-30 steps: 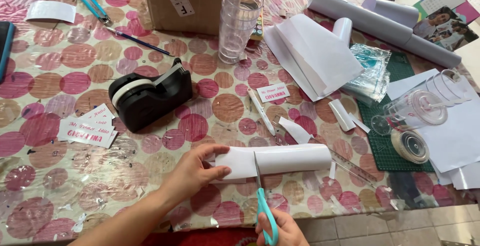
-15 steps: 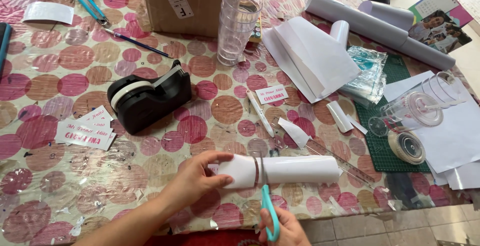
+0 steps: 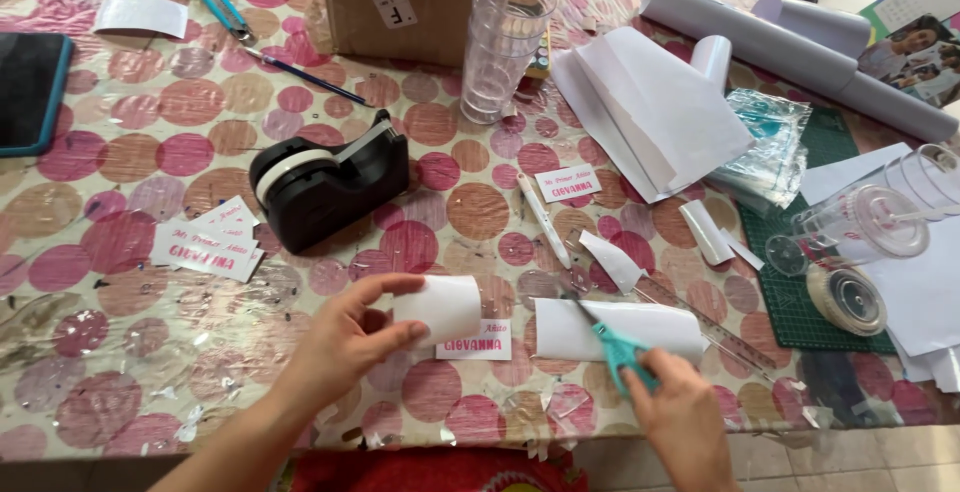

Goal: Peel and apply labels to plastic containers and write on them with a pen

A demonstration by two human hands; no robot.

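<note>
- Holding a cut white paper piece, left hand pinches it between thumb and fingers, lifted just above the surface.
- Right hand closed round the handles of teal scissors; blades point up-left, lying over the near-left corner of the curled white sheet.
- Curled sheet rests on the surface just above the right hand, apart from the piece in the left hand.
- Small pink-lettered label lies between the hands, partly under the held piece.
- Black tape dispenser sits above the left hand, well apart.
- More pink-lettered labels left of the dispenser, up-left of the left hand.
- White pen above the gap between the hands.
- Stack of clear plastic cups and cardboard box far above both hands.
- Green cutting mat up-right of the right hand, tape roll on it.
</note>
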